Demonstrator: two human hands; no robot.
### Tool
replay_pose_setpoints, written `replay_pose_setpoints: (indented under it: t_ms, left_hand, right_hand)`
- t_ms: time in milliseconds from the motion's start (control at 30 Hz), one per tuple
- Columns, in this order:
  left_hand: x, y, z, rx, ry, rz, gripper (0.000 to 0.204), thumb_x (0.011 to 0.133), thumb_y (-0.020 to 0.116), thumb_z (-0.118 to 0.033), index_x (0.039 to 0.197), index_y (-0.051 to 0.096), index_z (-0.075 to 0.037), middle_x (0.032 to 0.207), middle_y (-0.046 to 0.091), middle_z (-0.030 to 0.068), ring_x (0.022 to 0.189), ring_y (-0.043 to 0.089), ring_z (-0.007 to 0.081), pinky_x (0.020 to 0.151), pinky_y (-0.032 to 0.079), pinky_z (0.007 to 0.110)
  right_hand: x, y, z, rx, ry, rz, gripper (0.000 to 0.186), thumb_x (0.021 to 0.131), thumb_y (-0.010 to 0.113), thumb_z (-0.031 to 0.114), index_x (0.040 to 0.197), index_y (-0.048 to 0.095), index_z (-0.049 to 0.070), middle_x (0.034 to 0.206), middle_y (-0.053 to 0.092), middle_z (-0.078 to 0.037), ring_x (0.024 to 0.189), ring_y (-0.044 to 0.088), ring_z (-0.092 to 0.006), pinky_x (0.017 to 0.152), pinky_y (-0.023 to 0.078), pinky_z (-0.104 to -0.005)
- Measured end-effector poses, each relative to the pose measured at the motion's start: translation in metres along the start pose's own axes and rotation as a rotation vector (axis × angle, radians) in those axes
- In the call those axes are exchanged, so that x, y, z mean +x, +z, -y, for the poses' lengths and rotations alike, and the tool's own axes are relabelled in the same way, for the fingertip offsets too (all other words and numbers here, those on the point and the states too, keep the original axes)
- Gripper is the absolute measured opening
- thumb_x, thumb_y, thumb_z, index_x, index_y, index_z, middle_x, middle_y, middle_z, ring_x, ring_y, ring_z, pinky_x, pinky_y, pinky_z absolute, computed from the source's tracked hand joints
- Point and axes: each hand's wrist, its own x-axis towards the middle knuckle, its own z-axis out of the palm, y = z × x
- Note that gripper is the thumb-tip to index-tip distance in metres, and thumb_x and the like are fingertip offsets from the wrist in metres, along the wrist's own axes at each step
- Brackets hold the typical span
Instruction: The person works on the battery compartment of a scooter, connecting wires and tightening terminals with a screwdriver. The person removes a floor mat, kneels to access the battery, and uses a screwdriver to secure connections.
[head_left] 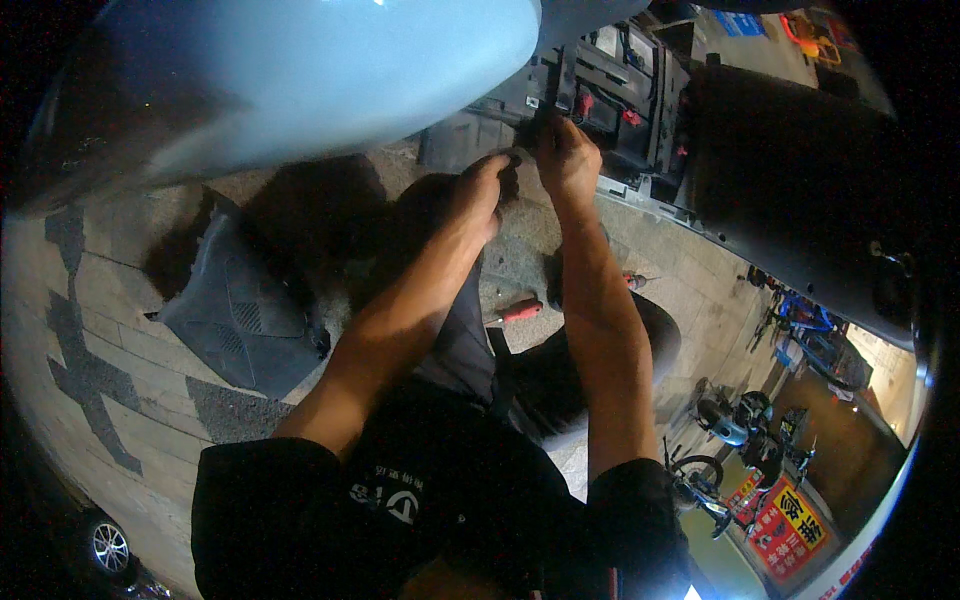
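Note:
My left hand (480, 190) is closed at the open compartment's lower left, its thumb by a small dark piece that I cannot make out. Just right of it, higher, my right hand (567, 165) grips something dark, largely hidden by the fingers, beside the black compartment (650, 120) with red fittings (630, 117). A glossy pale-blue body panel (310, 70) overhangs from the upper left. Below my hands, a red-handled tool (520, 309) lies on the paving; another tool (634, 282) shows partly behind my right forearm.
A dark moulded plastic cover (243, 315) lies on the paving (120, 350) at left. A black seat-like panel (790, 190) spans the upper right. Parked two-wheelers (740, 425) and a red-and-yellow sign (785, 530) are at lower right; a car wheel (108, 546) at lower left.

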Motion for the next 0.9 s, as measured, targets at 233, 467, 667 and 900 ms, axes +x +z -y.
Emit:
replay_pose_setpoints:
  t_ms: [233, 467, 667, 900]
  left_hand:
    - [0.023, 0.007, 0.008, 0.272, 0.170, -0.032, 0.023, 0.090, 0.059, -0.030, 0.088, 0.067, -0.009, 0.073, 0.060, 0.0039, 0.065, 0.053, 0.0169, 0.058, 0.042, 0.033]
    - [0.064, 0.004, 0.027, 0.397, 0.166, -0.091, 0.031, 0.088, 0.067, -0.035, 0.075, 0.065, -0.006, 0.064, 0.060, 0.0028, 0.054, 0.050, 0.0180, 0.050, 0.039, 0.036]
    - [0.113, -0.007, 0.057, 0.586, 0.990, -0.101, 0.027, 0.085, 0.069, -0.028, 0.067, 0.060, -0.010, 0.057, 0.055, 0.0025, 0.049, 0.050, 0.0157, 0.046, 0.041, 0.035]
    - [0.096, 0.002, 0.062, 1.311, 1.368, -0.438, 0.021, 0.092, 0.060, -0.026, 0.089, 0.070, -0.007, 0.058, 0.061, 0.0161, 0.049, 0.060, 0.0342, 0.045, 0.044, 0.041]
  right_hand:
    - [0.000, 0.008, 0.004, 0.006, -0.063, -0.104, 0.016, 0.077, 0.068, 0.011, 0.089, 0.062, 0.003, 0.087, 0.063, -0.021, 0.080, 0.061, -0.0424, 0.067, 0.050, -0.0438]
    - [-0.002, 0.010, 0.002, 0.058, -0.052, -0.152, 0.014, 0.076, 0.068, 0.011, 0.086, 0.064, 0.003, 0.083, 0.063, -0.019, 0.077, 0.061, -0.0409, 0.068, 0.051, -0.0437]
    - [0.010, 0.000, 0.006, -0.050, -0.068, 0.063, 0.015, 0.079, 0.067, 0.017, 0.085, 0.063, 0.004, 0.084, 0.063, -0.019, 0.078, 0.062, -0.0420, 0.067, 0.051, -0.0454]
    - [0.014, -0.009, 0.019, -0.169, -0.011, 0.099, 0.013, 0.081, 0.063, 0.018, 0.084, 0.062, 0.005, 0.084, 0.064, -0.019, 0.081, 0.062, -0.0423, 0.068, 0.051, -0.0470]
